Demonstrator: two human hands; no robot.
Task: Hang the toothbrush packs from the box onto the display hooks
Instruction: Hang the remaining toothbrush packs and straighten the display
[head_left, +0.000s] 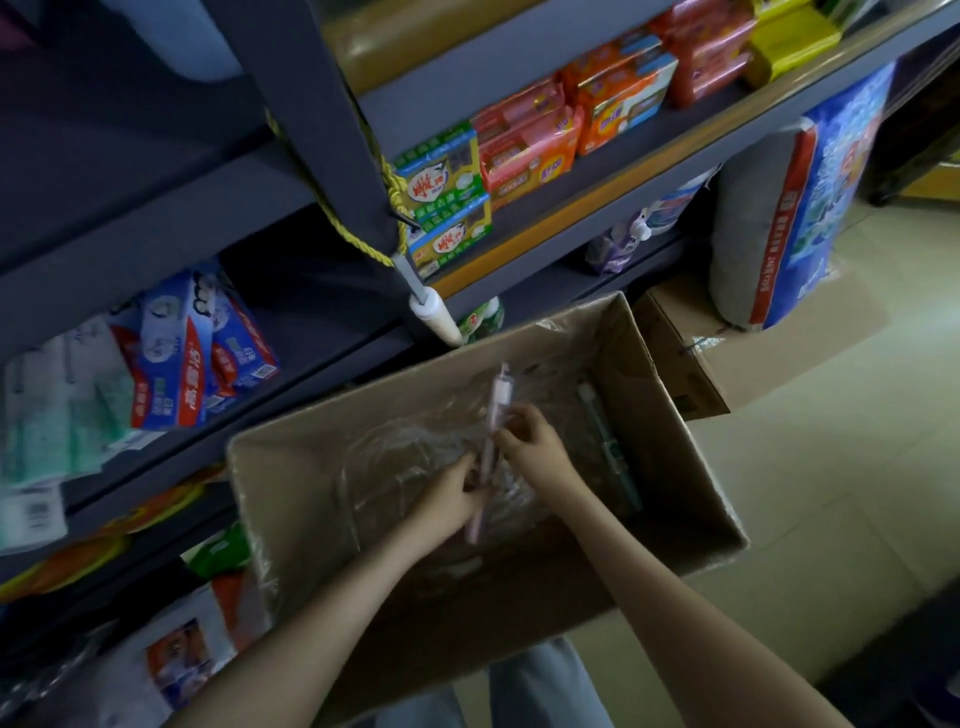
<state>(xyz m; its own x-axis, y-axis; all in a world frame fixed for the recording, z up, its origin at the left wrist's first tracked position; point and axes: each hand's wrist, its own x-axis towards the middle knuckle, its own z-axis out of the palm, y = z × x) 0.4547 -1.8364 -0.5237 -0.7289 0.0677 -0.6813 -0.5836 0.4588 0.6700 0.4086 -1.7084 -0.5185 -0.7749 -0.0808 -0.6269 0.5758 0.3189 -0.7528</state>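
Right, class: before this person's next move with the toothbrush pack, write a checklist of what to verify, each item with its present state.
1. Left hand and right hand both grip the pink toothbrush pack: ok.
2. Pack clear of the cardboard box: not ok, held within its opening.
3. Pack's hanging hole located: cannot tell.
4. Hook in sight: cannot tell; a white-tipped rod juts from the shelf post.
5. More stock left: ok, a green pack lies by the box's right wall.
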